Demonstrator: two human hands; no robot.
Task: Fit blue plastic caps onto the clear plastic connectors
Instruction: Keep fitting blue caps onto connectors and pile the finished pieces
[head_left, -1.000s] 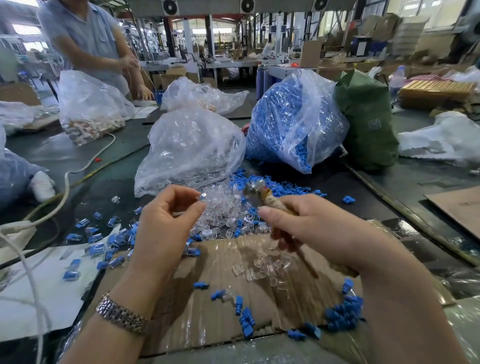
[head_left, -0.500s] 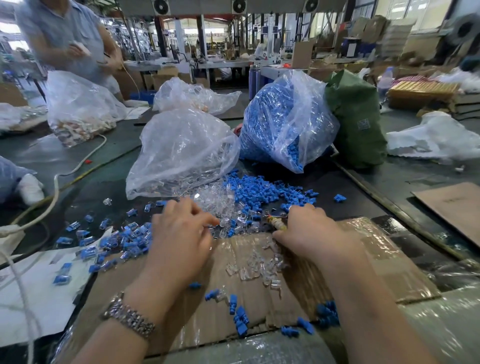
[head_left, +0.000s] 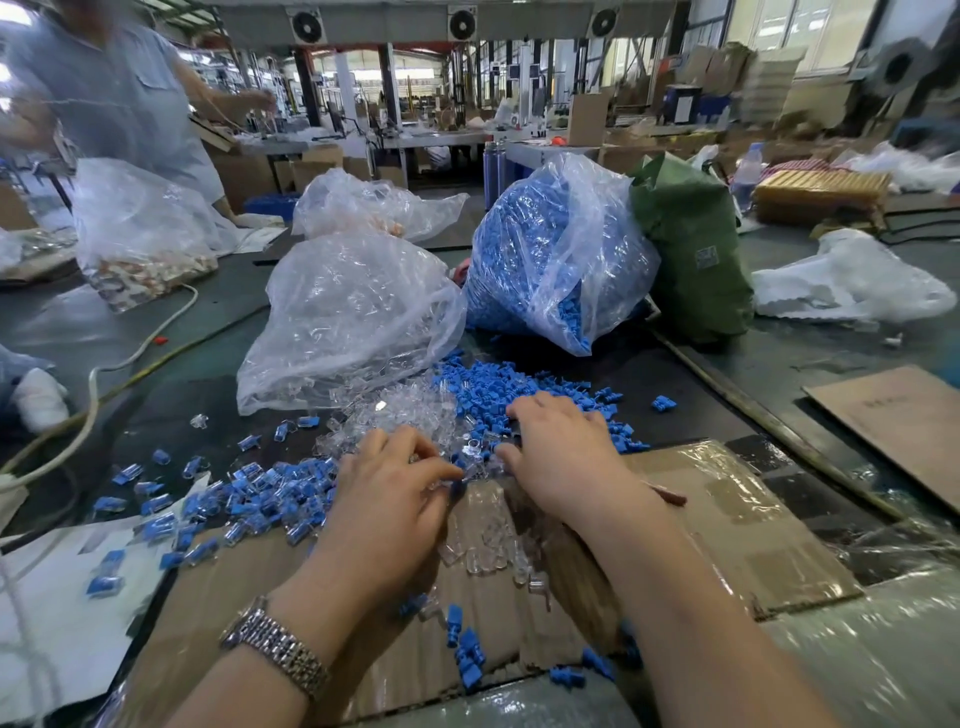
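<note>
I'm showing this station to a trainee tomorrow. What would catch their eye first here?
Probably the bulging clear bag of blue caps at the table's far middle, spilling a blue heap toward the hands. Beside it, to its left, lies the bag of clear connectors. In front, the left hand and right hand reach into the mixed pile at the cardboard sheet's far edge.

We had connector bag (head_left: 348, 322) left of cap bag (head_left: 550, 260); loose piles in front, cardboard (head_left: 727, 530) nearest us.

Bare forearms, silver link wristwatch (head_left: 275, 644)
</note>
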